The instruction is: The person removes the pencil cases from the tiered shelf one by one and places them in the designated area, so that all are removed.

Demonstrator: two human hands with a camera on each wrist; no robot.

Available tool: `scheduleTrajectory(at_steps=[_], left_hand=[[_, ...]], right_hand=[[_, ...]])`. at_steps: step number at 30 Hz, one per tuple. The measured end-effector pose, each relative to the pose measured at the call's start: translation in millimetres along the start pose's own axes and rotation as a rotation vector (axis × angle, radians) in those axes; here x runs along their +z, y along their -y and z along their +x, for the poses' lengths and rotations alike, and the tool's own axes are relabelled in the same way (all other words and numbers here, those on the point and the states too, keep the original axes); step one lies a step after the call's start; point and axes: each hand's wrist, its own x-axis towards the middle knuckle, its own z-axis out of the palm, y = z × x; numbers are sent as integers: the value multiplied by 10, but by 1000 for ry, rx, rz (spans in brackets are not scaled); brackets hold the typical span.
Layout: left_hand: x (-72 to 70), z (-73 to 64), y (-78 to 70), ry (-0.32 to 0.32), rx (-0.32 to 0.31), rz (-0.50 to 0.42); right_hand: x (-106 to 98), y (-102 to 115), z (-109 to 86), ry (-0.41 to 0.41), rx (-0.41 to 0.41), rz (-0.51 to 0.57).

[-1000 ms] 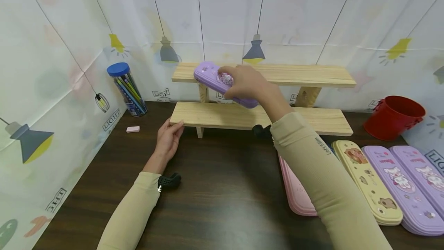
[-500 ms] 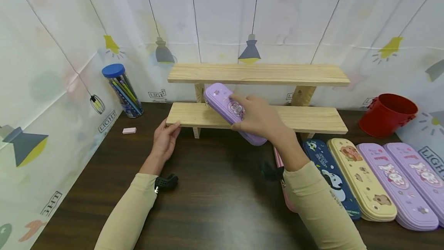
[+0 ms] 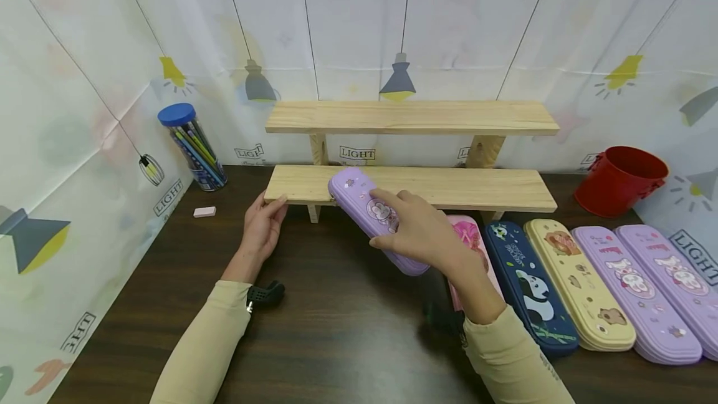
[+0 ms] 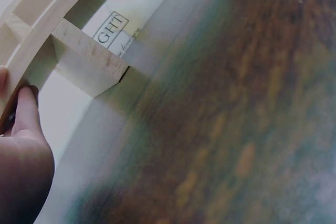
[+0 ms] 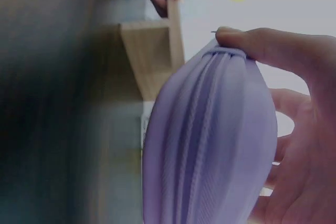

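Note:
A purple zippered pencil case (image 3: 359,204) with a cartoon print is gripped by my right hand (image 3: 417,229), thumb on the near side and fingers across it. It is held tilted in front of the lower board of a two-tier wooden shelf (image 3: 449,186). The right wrist view shows the zipper side of the pencil case (image 5: 199,145) close up, with the thumb near its end. My left hand (image 3: 262,226) pinches the left end of the lower board, thumb on top. In the left wrist view the left hand (image 4: 26,150) holds the board's edge beside a wooden support (image 4: 89,59).
Pink (image 3: 468,235), navy panda (image 3: 530,292), yellow (image 3: 580,285) and two purple pencil cases (image 3: 639,298) lie side by side at right. Behind them stands a red bucket (image 3: 619,182). A pencil jar (image 3: 193,148) and a pink eraser (image 3: 204,211) are at left.
My right hand has brought the purple pencil case down from in front of the upper board to the lower board's front edge. The left hand keeps its hold on the board.

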Motion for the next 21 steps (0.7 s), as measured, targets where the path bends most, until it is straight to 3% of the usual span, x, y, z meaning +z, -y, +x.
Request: scheduleTrajectory(at_steps=[12,21], left_hand=[[9,-5,-23,-9,-13,-2],[-5,5,-9,-4,-9,-5]], right_hand=[[249,120,-228,65,-60,-50],[501,93,-332,90,-33,-103]])
